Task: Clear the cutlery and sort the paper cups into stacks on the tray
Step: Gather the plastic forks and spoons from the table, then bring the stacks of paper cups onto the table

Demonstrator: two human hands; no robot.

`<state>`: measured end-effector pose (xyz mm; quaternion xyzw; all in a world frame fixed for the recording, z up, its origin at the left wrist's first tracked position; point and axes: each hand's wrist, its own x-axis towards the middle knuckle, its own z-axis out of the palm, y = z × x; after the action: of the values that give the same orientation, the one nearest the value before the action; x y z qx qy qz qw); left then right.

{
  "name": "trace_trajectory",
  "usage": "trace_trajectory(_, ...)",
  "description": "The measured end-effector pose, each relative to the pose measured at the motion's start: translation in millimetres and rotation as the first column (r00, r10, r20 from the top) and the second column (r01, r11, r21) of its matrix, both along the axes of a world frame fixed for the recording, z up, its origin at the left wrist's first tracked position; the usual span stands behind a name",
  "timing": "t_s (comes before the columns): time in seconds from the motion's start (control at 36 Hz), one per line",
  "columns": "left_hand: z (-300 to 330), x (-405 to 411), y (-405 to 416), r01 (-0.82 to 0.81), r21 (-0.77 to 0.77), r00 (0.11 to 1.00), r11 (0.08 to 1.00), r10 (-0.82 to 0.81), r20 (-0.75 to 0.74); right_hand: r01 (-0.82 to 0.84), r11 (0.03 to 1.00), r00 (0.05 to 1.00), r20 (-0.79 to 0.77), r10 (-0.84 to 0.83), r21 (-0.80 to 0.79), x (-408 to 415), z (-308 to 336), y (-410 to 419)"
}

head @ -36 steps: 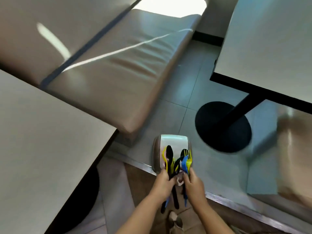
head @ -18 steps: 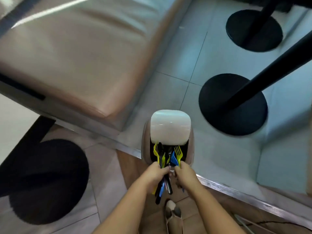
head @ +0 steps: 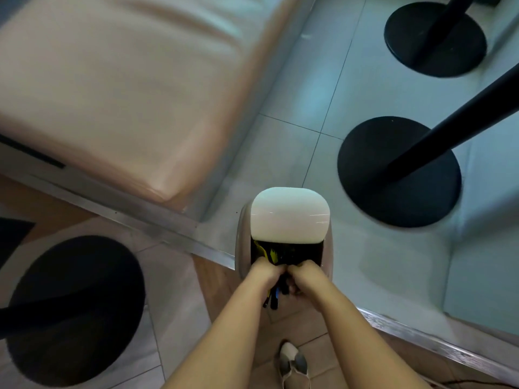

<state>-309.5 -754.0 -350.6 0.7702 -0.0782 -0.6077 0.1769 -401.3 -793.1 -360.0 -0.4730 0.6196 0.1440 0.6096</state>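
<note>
A small bin (head: 327,248) with a white swing lid (head: 289,214) stands on the floor below me. Both my hands hold one bundle of plastic cutlery (head: 273,296), black, yellow and blue, at the bin's dark mouth. My left hand (head: 265,272) grips the bundle from the left and my right hand (head: 304,276) grips it from the right, knuckles nearly touching. The utensil heads are inside the opening, with yellow tips showing in the dark. The handle ends stick out under my hands. No cups or tray are in view.
A tan padded bench seat (head: 118,88) fills the upper left. Round black table bases stand at lower left (head: 75,310), at right (head: 398,172) and upper right (head: 435,37). A metal floor strip (head: 174,237) runs diagonally past the bin. My shoe (head: 293,363) is below.
My view has tipped down from the tabletops to the floor. Both hands have pushed the cutlery bundle forward, so its heads went from above the bin into the opening under the lid.
</note>
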Motion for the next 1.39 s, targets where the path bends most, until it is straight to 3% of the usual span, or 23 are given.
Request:
trace_trajectory(0.14, -1, 1, -3, -0.217, -0.036, 0.973, 0.976, 0.213, -0.091, 0.034, 0.999, 0.999, -0.001, -0.034, -0.025, -2, -1, -2)
trace_trajectory(0.22, -1, 2, -2, -0.219, -0.029, 0.974, 0.975, 0.217, -0.059, 0.081, 0.996, 0.997, 0.004, -0.081, -0.023, -5, 2, 0)
trace_trajectory(0.31, 5, -1, 2, -0.154, -0.025, 0.988, 0.988, 0.154, -0.012, 0.078, 0.996, 0.997, 0.003, -0.078, -0.04, -10, 4, 4)
trace_trajectory(0.47, 36, -18, 26, 0.181, -0.079, 0.966, 0.98, -0.162, 0.202, -0.19, 0.967, 0.982, -0.049, 0.184, -0.172, -17, 37, 17)
trace_trajectory(0.69, 112, -29, 70, 0.44, -0.157, 0.786, 0.884, -0.294, 0.545, -0.477, 0.735, 0.869, -0.137, 0.475, -0.482, -14, 134, 40)
trace_trajectory(0.78, 156, -19, 78, 0.507, -0.118, 0.64, 0.854, -0.281, 0.715, -0.502, 0.648, 0.836, -0.128, 0.534, -0.573, -4, 177, 44)
trace_trajectory(0.89, 200, 4, 88, 0.598, -0.092, 0.363, 0.796, -0.167, 0.917, -0.527, 0.496, 0.783, -0.168, 0.599, -0.691, 17, 236, 45)
trace_trajectory(0.94, 233, 16, 93, 0.617, -0.126, 0.334, 0.777, -0.113, 0.936, -0.512, 0.439, 0.775, -0.175, 0.608, -0.738, 29, 268, 46)
trace_trajectory(1.06, 291, 49, 110, 0.619, -0.04, 0.213, 0.784, -0.119, 0.97, -0.461, 0.295, 0.752, -0.192, 0.63, -0.837, 57, 329, 53)
trace_trajectory(1.11, 323, 65, 123, 0.565, -0.016, 0.188, 0.825, -0.109, 0.976, -0.442, 0.238, 0.725, -0.189, 0.662, -0.865, 72, 360, 61)
trace_trajectory(1.22, 385, 90, 156, 0.453, -0.097, 0.243, 0.886, -0.018, 0.97, -0.497, 0.125, 0.631, -0.259, 0.731, -0.859, 103, 412, 81)
trace_trajectory(1.39, 441, 129, 219, 0.329, -0.107, 0.16, 0.938, 0.056, 0.986, -0.522, -0.007, 0.486, -0.304, 0.82, -0.853, 147, 471, 135)
